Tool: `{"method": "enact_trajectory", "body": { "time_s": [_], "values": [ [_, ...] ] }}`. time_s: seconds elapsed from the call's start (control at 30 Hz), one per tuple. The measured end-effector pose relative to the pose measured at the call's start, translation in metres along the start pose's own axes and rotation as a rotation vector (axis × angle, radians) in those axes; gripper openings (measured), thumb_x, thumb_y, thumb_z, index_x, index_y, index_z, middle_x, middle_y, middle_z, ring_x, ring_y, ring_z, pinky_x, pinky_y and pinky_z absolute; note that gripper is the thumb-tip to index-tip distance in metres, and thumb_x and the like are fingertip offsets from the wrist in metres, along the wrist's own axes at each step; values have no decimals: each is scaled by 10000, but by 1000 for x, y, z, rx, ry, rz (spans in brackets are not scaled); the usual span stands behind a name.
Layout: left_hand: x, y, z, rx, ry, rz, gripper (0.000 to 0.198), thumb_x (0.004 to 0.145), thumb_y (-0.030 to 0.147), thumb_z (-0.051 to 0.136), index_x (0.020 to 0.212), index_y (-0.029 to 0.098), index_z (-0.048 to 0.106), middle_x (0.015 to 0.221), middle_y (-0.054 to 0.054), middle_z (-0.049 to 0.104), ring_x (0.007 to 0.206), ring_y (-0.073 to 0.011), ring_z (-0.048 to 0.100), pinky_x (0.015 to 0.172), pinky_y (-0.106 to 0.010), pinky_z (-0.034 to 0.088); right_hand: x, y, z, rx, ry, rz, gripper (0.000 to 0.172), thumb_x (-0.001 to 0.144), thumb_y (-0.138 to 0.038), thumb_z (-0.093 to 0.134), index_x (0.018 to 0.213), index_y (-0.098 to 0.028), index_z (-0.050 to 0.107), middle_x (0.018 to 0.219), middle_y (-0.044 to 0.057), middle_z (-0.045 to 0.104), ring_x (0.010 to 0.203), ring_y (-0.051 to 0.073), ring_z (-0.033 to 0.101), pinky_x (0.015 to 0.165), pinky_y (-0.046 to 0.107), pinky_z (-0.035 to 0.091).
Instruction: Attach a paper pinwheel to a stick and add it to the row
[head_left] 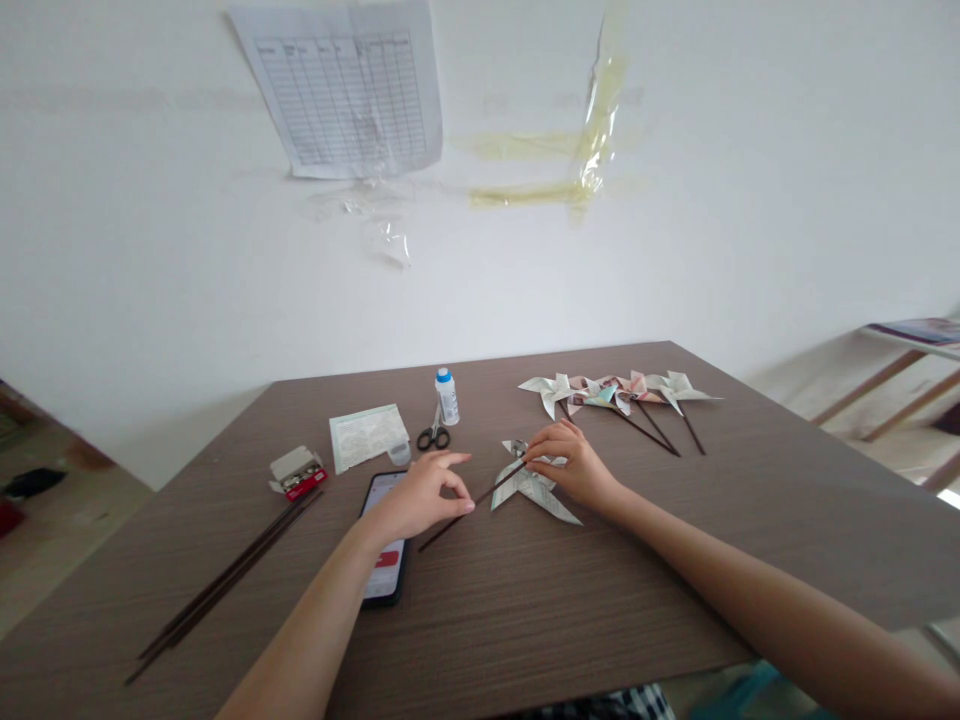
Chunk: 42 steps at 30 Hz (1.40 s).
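Note:
A pinwheel folded from printed paper (544,492) lies on the table, its blades spread. My right hand (570,462) is closed at its upper side, fingertips pinched around the upper end of a thin dark stick (495,488). The stick slants down to the left across the pinwheel's edge. Lower along it, my left hand (431,492) pinches the stick between thumb and a bent finger, with another finger stretched out. Whether the stick is joined to the pinwheel is hidden by my right fingers. A phone (385,585) lies partly under my left hand.
Several finished paper pinwheels on sticks (611,392) lie at the back right. Scissors (433,437), a blue-capped white bottle (447,398), paper pieces (366,436), a small clear cup (399,454), a small red-and-white box (298,474) and loose dark sticks (225,580) occupy the left and back.

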<state>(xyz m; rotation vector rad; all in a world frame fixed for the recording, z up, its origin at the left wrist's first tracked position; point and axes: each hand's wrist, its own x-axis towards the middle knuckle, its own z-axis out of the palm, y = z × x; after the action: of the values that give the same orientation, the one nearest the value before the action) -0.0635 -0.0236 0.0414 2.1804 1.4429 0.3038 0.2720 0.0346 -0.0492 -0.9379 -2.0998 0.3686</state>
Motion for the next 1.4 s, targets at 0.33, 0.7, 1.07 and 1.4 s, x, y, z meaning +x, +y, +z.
{"method": "enact_trajectory", "body": {
  "time_s": [0.33,0.7,1.07,1.4],
  "values": [
    [-1,-7,2,41,43,-17,162,1019,333,936,867,332,992,1891,-69,745,1847,-488,571,1539,-750,431,-1,2,0,3,-28,-14,76,1108,-357,978,1182,-358,993,1216,91,968,1219,364,897,1353,697,578],
    [0,8,2,205,21,-200,161,1093,251,894,1017,298,1028,1927,-97,707,1891,-511,502,1551,-814,368,4,-13,-13,-154,-151,411,335,1077,-428,928,1379,-284,949,1415,133,929,1402,401,845,1317,612,595],
    [-2,21,15,282,47,-233,150,1098,200,896,1007,272,991,1915,-120,713,1909,-538,459,1536,-900,329,11,-25,-19,-176,-319,514,422,988,-425,1011,1390,-302,972,1299,120,953,1382,436,848,1257,577,591],
    [-4,33,13,372,67,-268,106,1113,208,892,1058,264,963,1930,-127,695,1927,-537,435,1550,-895,310,14,-19,-24,-113,-384,469,291,879,-404,1067,1135,-281,1007,1109,99,949,1184,421,854,1149,556,623]
  ]
}}
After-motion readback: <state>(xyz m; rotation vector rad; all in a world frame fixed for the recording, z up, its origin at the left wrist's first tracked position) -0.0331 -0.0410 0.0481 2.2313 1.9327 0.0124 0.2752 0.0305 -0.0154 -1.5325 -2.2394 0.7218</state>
